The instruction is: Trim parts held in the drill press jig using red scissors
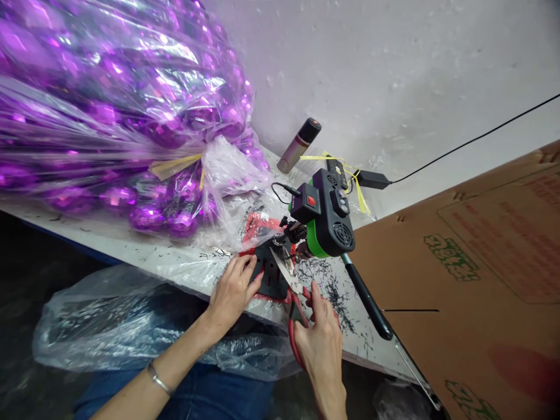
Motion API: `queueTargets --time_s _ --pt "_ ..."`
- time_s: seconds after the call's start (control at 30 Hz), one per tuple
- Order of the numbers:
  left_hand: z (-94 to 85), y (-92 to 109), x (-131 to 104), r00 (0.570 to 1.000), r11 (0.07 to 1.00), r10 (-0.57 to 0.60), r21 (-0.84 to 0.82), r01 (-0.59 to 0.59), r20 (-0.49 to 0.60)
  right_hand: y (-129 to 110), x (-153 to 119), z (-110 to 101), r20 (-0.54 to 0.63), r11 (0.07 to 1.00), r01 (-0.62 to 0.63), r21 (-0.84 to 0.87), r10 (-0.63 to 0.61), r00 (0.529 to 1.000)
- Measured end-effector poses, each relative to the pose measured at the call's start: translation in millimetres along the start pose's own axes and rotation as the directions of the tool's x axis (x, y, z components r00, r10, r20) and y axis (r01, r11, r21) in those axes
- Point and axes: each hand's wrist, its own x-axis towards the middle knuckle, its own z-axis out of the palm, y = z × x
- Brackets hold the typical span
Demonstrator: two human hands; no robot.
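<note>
I have the right hand (322, 338) clamped round the scissors (296, 310) at lower centre, while the left hand (231, 291) rests at the black plate (271, 281), its thumb apart; whether it pinches anything I can't tell. Black clippings (339, 300) right of centre suggest some cutting is done; what's left doesn't show.

Purple ornaments (182, 219) in a clear bag (100, 137), cardboard box (402, 245) opposite
On my feed the bag fills the upper left, a yellow band (175, 167) against it. Near the pale wall (394, 76) I make out a black-capped bottle (298, 144), then a black adapter (371, 179), its cord (464, 150) running right, yellow ribbon (363, 201) just beside it. The box carries green and red print; clear plastic sheeting (118, 326) bunches at lower left.
</note>
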Motion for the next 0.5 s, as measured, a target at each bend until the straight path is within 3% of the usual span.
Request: queueTargets --time_s 0.3,0.5 --pt "-0.8 0.5 0.3 1.0 1.0 0.012 0.009 -0.012 -0.003 -5.8 6.0 -5.0 0.01 0.998 -0.032 0.053 0.031 0.999" --pt "-0.2 0.5 0.1 1.0 1.0 0.004 0.021 -0.004 0.003 -6.0 8.6 -11.9 0.014 1.0 -0.022 -0.001 0.022 1.0"
